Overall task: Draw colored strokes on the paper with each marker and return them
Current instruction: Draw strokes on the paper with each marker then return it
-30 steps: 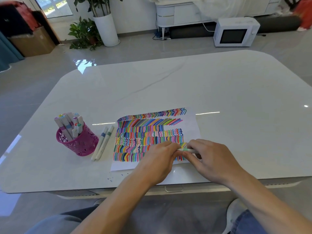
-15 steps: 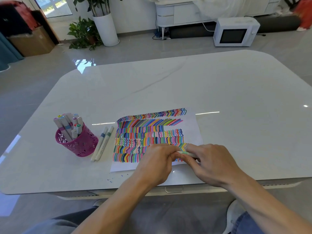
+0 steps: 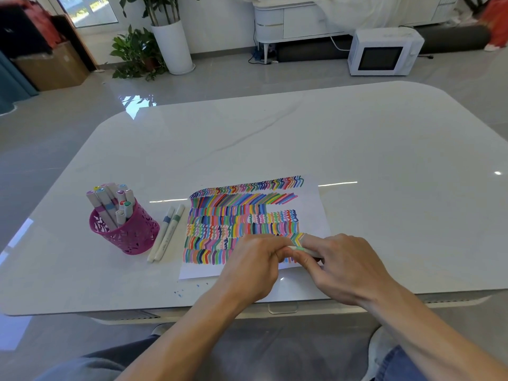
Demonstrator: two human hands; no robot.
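Pale-green marker [image 3: 299, 248] horiz. over striped paper [image 3: 316, 204]; two markers [image 3: 167, 232] flat beside pink cup [image 3: 132, 235].

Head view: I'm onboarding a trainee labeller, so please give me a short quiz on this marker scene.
1. True or false: two loose markers lie between the pink cup and the paper.
2. The left hand and right hand together hold: A) a marker B) the cup C) scissors.
3. Fill in: the microwave stands on the ____.
Key: 1 true; 2 A; 3 floor.

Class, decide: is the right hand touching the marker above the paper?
Touching. The head view shows the right hand pinching the marker between its fingers, with no gap.
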